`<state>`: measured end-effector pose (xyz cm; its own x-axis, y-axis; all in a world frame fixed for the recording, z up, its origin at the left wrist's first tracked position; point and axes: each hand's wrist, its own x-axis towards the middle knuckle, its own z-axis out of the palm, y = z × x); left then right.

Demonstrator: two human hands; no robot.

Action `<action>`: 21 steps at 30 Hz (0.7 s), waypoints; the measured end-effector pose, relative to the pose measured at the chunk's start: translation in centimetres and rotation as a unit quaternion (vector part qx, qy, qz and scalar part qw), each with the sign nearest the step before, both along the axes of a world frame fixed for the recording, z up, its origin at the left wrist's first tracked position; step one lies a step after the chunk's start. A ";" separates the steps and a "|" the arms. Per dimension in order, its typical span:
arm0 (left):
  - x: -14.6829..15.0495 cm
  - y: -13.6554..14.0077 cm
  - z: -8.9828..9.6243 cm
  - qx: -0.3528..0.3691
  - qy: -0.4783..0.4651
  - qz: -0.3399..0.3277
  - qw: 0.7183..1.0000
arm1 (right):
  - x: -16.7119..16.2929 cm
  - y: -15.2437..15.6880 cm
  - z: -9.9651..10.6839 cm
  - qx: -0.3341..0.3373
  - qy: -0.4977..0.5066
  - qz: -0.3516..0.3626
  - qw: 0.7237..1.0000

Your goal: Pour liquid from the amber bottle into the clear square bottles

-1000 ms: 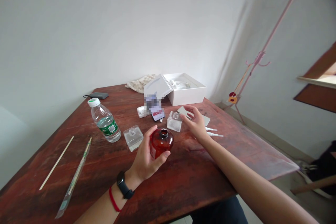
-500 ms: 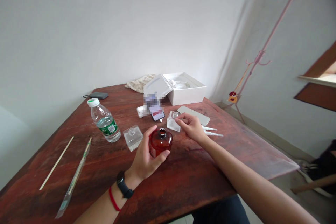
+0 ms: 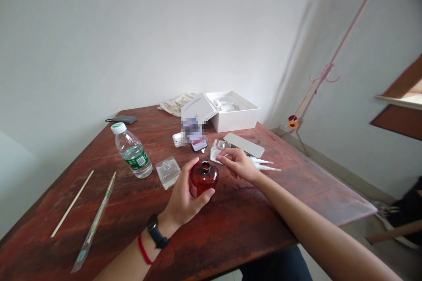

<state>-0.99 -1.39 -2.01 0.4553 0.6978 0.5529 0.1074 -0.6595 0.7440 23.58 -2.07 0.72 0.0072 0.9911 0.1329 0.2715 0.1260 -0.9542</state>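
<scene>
My left hand (image 3: 186,197) wraps round the side of a round amber glass bottle (image 3: 205,180), fingers behind and thumb in front. The bottle stands upright with its narrow neck uncapped. Just to its right is my right hand (image 3: 238,164), thumb and forefinger pressed together; whatever is between them, if anything, is too small to tell. Behind those fingers sits a clear square bottle (image 3: 216,149), partly covered by the hand. A second clear square bottle (image 3: 168,173) is left of the amber one. White pump tops (image 3: 263,164) lie beyond my right wrist.
A water bottle (image 3: 136,160) stands at left, near a bare wooden stick (image 3: 72,204) and wrapped chopsticks (image 3: 95,224). At the back are a phone (image 3: 199,144), a white case (image 3: 177,140), an open white box (image 3: 235,118), a cloth (image 3: 176,104) and a grey flat piece (image 3: 244,145).
My right hand has drawn slightly toward me, away from the neck of the clear square bottle behind it. My left hand keeps its hold on the amber bottle.
</scene>
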 end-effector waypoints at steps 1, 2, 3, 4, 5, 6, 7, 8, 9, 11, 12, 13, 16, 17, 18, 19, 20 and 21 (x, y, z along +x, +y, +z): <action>0.0 0.0 0.0 0.001 -0.001 -0.001 1.000 | 0.0 0.0 -0.1 0.000 0.000 0.002 1.000; 0.0 0.0 0.0 0.001 0.000 -0.002 1.000 | 0.0 0.0 -0.1 0.000 0.001 0.003 1.000; 0.0 0.0 0.0 0.000 0.000 -0.002 1.000 | 0.0 0.0 -0.2 0.001 0.002 0.005 1.000; 0.1 0.1 0.0 -0.001 0.001 -0.003 1.000 | 0.0 0.0 -0.2 0.000 0.003 0.007 1.000; 0.1 0.1 0.0 -0.002 0.001 -0.003 1.000 | 0.0 0.0 -0.2 0.000 0.005 0.009 1.000; 0.1 0.1 -0.1 -0.003 0.001 -0.004 1.000 | 0.0 0.0 -0.2 -0.001 0.006 0.012 1.000; 0.1 0.1 -0.1 -0.004 0.001 -0.004 1.000 | 0.0 0.0 -0.2 -0.001 0.007 0.016 1.000; 0.0 0.2 -0.1 -0.005 0.001 -0.005 1.000 | 0.0 0.0 -0.2 -0.003 0.006 0.020 1.000; 0.0 0.2 -0.1 -0.007 0.002 -0.006 1.000 | 0.0 0.0 -0.2 -0.005 0.005 0.024 1.000; 0.0 0.2 0.0 -0.009 0.004 -0.007 1.000 | 0.0 0.1 -0.2 -0.011 0.002 0.031 0.999; 0.0 0.2 0.0 -0.010 0.004 -0.007 1.000 | 0.0 0.1 -0.2 -0.014 0.001 0.035 0.999; -0.1 0.2 0.1 -0.012 0.004 -0.007 1.000 | 0.1 0.1 -0.2 -0.017 -0.001 0.037 0.999; -0.1 0.2 0.1 -0.017 0.005 -0.010 1.000 | 0.1 0.2 -0.2 -0.018 -0.007 0.043 0.999; -0.1 0.2 0.1 -0.017 0.006 -0.012 1.000 | 0.0 0.2 -0.2 -0.017 -0.009 0.045 0.999; 0.0 0.2 0.1 -0.018 0.006 -0.012 1.000 | 0.0 0.2 -0.2 -0.016 -0.009 0.047 0.999; 0.0 0.2 0.1 -0.019 0.007 -0.013 1.000 | 0.0 0.2 -0.2 -0.015 -0.010 0.049 0.999; 0.0 0.2 0.1 -0.020 0.007 -0.013 1.000 | 0.0 0.2 -0.2 -0.015 -0.010 0.051 0.999; 0.0 0.3 0.0 -0.022 0.008 -0.013 1.000 | 0.0 0.2 -0.2 -0.015 -0.008 0.053 0.998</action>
